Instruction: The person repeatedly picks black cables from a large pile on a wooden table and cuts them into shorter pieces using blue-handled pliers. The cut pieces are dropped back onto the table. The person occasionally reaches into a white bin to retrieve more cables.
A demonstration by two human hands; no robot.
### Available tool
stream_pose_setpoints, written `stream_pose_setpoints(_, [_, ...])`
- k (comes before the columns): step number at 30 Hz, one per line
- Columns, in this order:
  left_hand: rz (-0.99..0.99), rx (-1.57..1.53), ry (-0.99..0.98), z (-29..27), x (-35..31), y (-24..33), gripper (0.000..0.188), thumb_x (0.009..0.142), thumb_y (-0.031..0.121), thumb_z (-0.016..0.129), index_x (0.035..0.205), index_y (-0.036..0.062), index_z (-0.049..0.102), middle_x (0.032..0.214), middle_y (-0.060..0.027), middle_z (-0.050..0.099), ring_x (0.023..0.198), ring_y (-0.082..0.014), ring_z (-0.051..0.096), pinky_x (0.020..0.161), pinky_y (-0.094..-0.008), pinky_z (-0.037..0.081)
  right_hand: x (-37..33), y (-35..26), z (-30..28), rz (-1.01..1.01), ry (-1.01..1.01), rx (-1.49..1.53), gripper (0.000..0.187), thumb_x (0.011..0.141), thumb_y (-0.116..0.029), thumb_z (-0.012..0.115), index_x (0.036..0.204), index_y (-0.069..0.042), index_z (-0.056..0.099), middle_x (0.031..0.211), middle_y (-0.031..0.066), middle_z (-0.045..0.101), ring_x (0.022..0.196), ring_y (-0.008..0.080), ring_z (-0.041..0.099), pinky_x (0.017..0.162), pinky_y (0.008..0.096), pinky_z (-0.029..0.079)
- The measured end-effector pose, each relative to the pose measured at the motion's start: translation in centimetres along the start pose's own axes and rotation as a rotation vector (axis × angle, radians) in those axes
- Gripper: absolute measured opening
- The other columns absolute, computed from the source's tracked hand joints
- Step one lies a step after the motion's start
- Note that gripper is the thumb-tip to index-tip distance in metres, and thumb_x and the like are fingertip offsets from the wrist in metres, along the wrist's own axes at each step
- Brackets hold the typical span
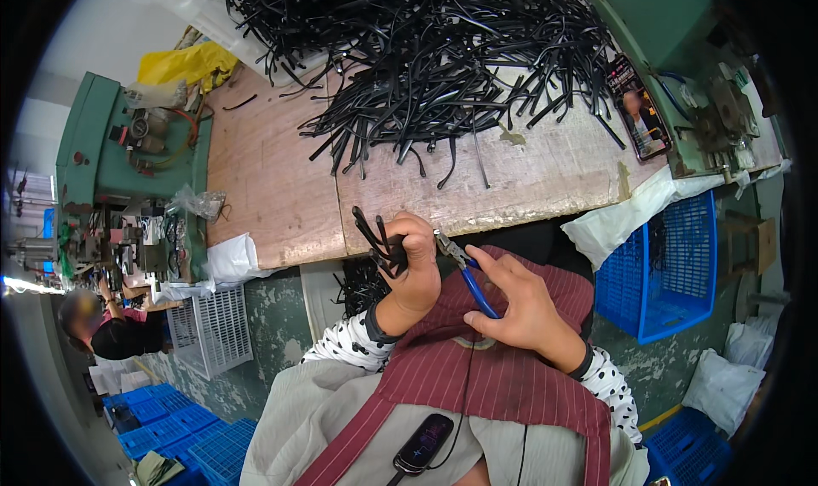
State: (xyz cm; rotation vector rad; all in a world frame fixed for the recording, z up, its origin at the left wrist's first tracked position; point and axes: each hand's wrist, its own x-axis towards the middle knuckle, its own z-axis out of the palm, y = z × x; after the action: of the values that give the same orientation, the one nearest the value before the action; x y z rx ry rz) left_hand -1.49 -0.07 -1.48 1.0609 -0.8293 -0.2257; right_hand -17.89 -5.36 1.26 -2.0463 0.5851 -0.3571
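Note:
Several black eyeglass temples (371, 238) are gripped in my left hand (415, 269), fanned out to the left just off the table's front edge. My right hand (524, 303) is closed round the blue handles of a pair of cutting pliers (479, 292). The metal jaws of the pliers point up and left and are close beside my left fingertips. Whether the jaws touch a temple is too small to tell. Ahead, a large tangled heap of black eyeglass temples (426, 90) covers the far part of the wooden table (273, 179).
Green machines stand at the left (94, 145) and right (660, 26). A phone (639, 115) lies by the right machine. A blue crate (620, 290) and a white crate (213, 328) are below the table. Another person (123, 333) sits at the far left.

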Motion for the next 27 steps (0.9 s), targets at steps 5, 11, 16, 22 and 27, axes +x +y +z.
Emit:
stream_pose_setpoints(5, [-0.464, -0.243, 0.131, 0.3, 1.2, 1.5, 0.028, 0.104, 0.030, 0.046, 0.089, 0.0071, 0.046, 0.066, -0.0012, 0.042, 0.049, -0.0078, 0.033, 0.046, -0.0226, 0.031, -0.4, 0.6, 0.2, 0.052, -0.009, 0.093, 0.081, 0.067, -0.015, 0.079, 0.142, -0.012, 0.048, 0.080, 0.0099, 0.056, 0.070, 0.0249, 0.061, 0.066, 0.0357, 0.053])
stream_pose_setpoints(11, [-0.348, 0.130, -0.106, -0.4, 3.8, -2.8, 0.021, 0.103, 0.022, 0.048, 0.102, 0.0036, 0.058, 0.080, -0.0085, 0.065, 0.074, -0.0133, 0.059, 0.068, -0.0291, 0.048, -1.2, 0.7, 0.2, 0.091, 0.052, 0.126, 0.082, 0.068, -0.016, 0.080, 0.142, -0.012, 0.047, 0.081, 0.0104, 0.056, 0.071, 0.0247, 0.061, 0.068, 0.0359, 0.053])
stream_pose_setpoints(16, [-0.161, 1.066, -0.486, 4.0, 6.4, -5.1, 0.030, 0.083, 0.024, 0.070, 0.095, -0.0015, 0.064, 0.092, -0.0229, 0.064, 0.080, -0.0431, 0.061, 0.070, -0.0469, 0.050, -1.6, 0.5, -0.2, 0.084, 0.049, 0.089, 0.083, 0.067, -0.018, 0.081, 0.143, -0.011, 0.046, 0.084, 0.0105, 0.056, 0.076, 0.0246, 0.062, 0.071, 0.0366, 0.053])
stream_pose_setpoints(22, [-0.300, 1.034, -0.518, 2.8, 7.7, -6.9, 0.024, 0.082, 0.019, 0.065, 0.091, -0.0025, 0.059, 0.085, -0.0236, 0.066, 0.080, -0.0442, 0.064, 0.071, -0.0488, 0.052, -1.9, 0.9, -0.6, 0.078, 0.085, 0.038, 0.085, 0.066, -0.020, 0.082, 0.143, -0.012, 0.046, 0.086, 0.0116, 0.056, 0.079, 0.0254, 0.062, 0.072, 0.0372, 0.053])
stream_pose_setpoints(27, [-0.895, 0.220, -0.338, -1.1, 7.0, -3.1, 0.017, 0.091, 0.019, 0.064, 0.102, 0.0069, 0.062, 0.074, -0.0057, 0.063, 0.052, -0.0115, 0.051, 0.048, -0.0269, 0.041, -1.5, 1.4, -0.7, 0.048, 0.127, -0.008, 0.086, 0.064, -0.021, 0.082, 0.142, -0.012, 0.047, 0.090, 0.0117, 0.056, 0.079, 0.0262, 0.061, 0.071, 0.0374, 0.053])
